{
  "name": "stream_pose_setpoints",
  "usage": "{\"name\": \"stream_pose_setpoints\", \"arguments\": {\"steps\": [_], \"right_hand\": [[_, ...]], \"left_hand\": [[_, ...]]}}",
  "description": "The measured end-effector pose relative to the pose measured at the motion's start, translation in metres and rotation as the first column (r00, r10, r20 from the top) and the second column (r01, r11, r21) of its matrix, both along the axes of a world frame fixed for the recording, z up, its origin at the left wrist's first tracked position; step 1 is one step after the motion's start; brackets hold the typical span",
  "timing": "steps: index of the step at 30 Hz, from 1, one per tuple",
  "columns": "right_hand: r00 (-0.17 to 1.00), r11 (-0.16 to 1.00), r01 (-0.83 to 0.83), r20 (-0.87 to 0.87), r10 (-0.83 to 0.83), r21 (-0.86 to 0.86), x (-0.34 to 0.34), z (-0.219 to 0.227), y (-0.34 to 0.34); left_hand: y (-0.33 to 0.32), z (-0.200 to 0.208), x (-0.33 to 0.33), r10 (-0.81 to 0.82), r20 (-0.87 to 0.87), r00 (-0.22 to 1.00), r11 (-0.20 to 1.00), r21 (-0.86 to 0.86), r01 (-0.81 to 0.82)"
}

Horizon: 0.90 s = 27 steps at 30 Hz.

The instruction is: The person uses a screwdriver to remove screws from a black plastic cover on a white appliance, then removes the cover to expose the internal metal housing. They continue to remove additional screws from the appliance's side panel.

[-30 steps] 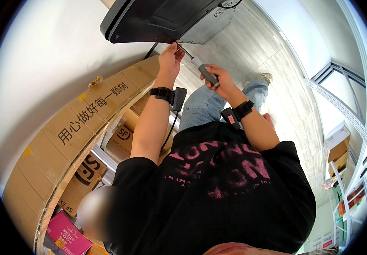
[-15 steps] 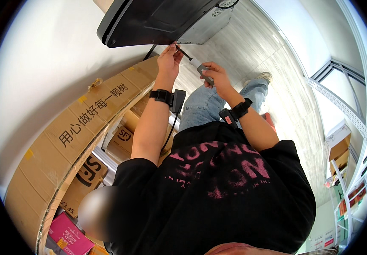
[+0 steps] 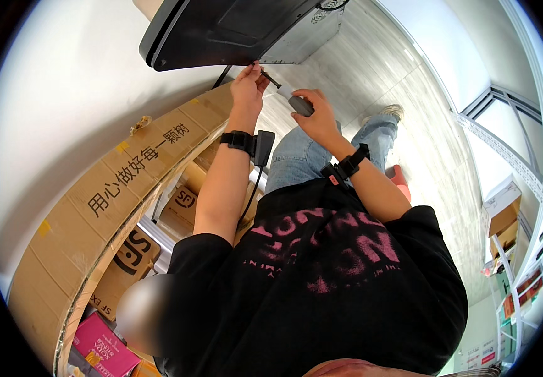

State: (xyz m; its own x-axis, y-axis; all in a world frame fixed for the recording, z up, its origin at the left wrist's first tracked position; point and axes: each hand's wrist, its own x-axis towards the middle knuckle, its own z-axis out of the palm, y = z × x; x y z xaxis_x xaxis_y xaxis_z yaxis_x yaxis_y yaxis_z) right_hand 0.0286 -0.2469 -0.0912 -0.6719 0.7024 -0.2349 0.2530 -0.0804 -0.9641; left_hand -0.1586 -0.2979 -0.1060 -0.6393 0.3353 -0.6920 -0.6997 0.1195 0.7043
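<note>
Grips grey-handled, dark-shafted screwdriver [image 3: 301,105] in closed right hand [image 3: 318,119]. Slants up-left along its long axis to left hand [image 3: 247,89], nearer the tip, by lower edge of broad, smooth black panel [image 3: 221,31]. Curls left fingers [image 3: 257,65] there; cannot tell whether pinching the shaft [image 3: 272,80].

On my left I have a plain white wall [image 3: 51,125], with a soft grey shadow along it above a long strip of brown cardboard [image 3: 64,251]. On my side of that strip sit smaller brown boxes [image 3: 180,217] and a bright pink box [image 3: 103,342]. Pale grey, wood-grained floor [image 3: 372,63] spreads ahead of me and down my right side, washed almost white where the light is strongest. Beyond it, to my right, stand white panels [image 3: 435,38], a perforated white metal beam [image 3: 507,151], an open carton [image 3: 504,220] and white shelving [image 3: 515,301] with assorted coloured goods, too small to make out.
</note>
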Motion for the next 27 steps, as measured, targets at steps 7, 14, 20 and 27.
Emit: {"name": "stream_pose_setpoints", "arguments": {"steps": [7,14,20,27], "right_hand": [[0.989,0.470,-0.135,-0.147,0.011,-0.872,0.007,0.000,0.023],[0.996,0.805,-0.085,-0.036,0.079,-0.587,0.001,-0.019,0.013],[0.994,0.969,-0.027,-0.111,0.000,-0.247,-0.001,-0.034,0.004],[0.991,0.517,-0.121,-0.076,0.107,-0.847,0.010,-0.005,0.039]], "left_hand": [[0.000,0.000,-0.005,-0.057,-0.006,0.998,0.997,-0.053,0.056],[0.009,0.010,0.007,0.009,0.002,1.000,0.999,-0.051,-0.009],[0.011,0.003,0.003,-0.060,-0.025,0.998,0.995,-0.080,0.058],[0.010,0.002,0.005,-0.014,-0.011,1.000,1.000,-0.017,0.014]]}}
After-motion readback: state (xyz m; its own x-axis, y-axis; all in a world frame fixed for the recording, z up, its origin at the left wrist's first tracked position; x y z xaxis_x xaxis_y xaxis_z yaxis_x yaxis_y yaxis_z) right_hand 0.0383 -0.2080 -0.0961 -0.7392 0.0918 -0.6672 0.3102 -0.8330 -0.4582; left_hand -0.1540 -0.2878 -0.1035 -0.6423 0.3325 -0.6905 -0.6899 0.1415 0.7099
